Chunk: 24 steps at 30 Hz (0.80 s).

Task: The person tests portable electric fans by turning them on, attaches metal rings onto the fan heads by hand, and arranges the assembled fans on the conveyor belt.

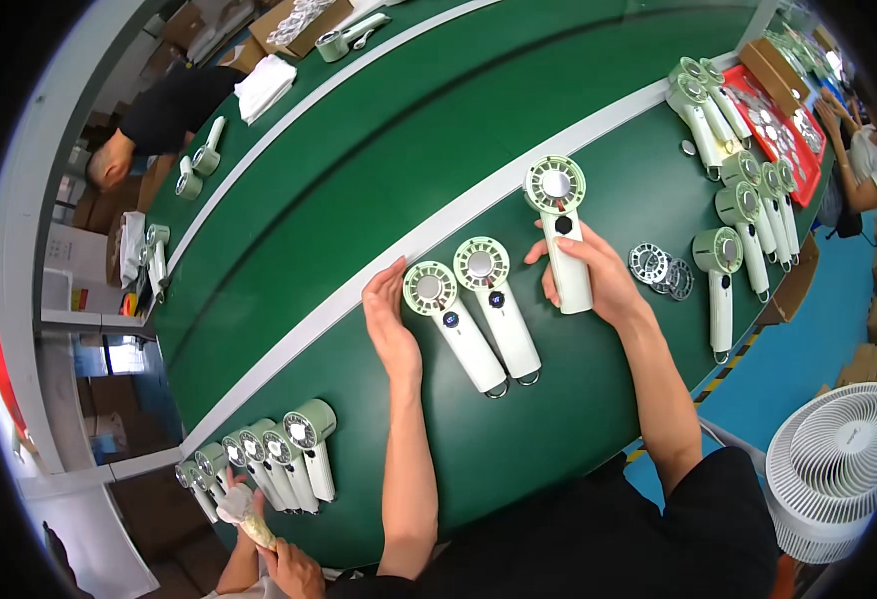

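My right hand [606, 275] is wrapped round the white handle of a handheld fan [570, 285], its thumb lying just below the dark display. This fan's round, pale green head points away from me. Two more handheld fans lie side by side on the green table, the left one [473, 351] and the right one [511, 334], both with small lit displays. Next to the left fan's head rests my left hand [391, 324], open, with its fingers stretched out and nothing gripped. To the right of my right hand, several loose ring-shaped grilles [648, 263] lie together.
Rows of similar fans [720, 299] stand along the right edge, near a red tray [803, 180] of parts. More fans [304, 429] line the lower left, where a co-worker's hands [294, 571] hold a wrapped item. A white floor fan [838, 449] is at lower right. A pale rail [429, 240] crosses the table.
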{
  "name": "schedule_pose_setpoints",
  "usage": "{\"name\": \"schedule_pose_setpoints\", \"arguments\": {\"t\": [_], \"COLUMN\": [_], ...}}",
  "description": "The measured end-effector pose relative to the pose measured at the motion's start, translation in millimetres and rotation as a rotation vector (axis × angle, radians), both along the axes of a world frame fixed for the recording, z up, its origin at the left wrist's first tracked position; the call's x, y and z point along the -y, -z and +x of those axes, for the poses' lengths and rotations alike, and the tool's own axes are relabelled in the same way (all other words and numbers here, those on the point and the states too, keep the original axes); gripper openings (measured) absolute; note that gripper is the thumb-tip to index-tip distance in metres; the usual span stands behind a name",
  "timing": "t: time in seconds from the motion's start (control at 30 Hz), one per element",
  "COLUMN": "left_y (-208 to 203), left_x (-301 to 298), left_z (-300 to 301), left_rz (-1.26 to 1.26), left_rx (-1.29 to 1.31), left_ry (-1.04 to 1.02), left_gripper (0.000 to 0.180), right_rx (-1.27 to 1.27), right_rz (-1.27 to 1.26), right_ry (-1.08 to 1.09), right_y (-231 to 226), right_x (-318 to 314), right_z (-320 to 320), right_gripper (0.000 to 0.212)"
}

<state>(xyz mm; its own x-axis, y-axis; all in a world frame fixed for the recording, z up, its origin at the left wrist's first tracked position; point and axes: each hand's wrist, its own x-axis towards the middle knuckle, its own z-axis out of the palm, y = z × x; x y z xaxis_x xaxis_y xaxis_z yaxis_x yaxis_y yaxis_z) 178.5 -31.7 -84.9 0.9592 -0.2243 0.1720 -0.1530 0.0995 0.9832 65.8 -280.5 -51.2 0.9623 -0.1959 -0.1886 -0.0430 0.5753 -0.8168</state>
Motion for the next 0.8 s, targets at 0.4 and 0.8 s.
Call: {"name": "schedule_pose_setpoints", "arguments": {"t": [0.4, 0.8], "left_y": [-4.6, -1.7], "left_x": [-0.1, 2.4], "left_z": [-3.7, -2.9], "left_rz": [0.070, 0.127], "left_rx": [0.036, 0.050], "left_ry": [0.027, 0.002], "left_gripper": [0.048, 0.054], "right_rx": [0.007, 0.060], "right_rz": [0.011, 0.015], "right_ry": [-0.076, -0.071], "right_y": [-3.6, 0.9], "right_x": [-5.2, -5.0], "right_z": [-0.3, 0.7], "right_gripper": [0.045, 0.044]}}
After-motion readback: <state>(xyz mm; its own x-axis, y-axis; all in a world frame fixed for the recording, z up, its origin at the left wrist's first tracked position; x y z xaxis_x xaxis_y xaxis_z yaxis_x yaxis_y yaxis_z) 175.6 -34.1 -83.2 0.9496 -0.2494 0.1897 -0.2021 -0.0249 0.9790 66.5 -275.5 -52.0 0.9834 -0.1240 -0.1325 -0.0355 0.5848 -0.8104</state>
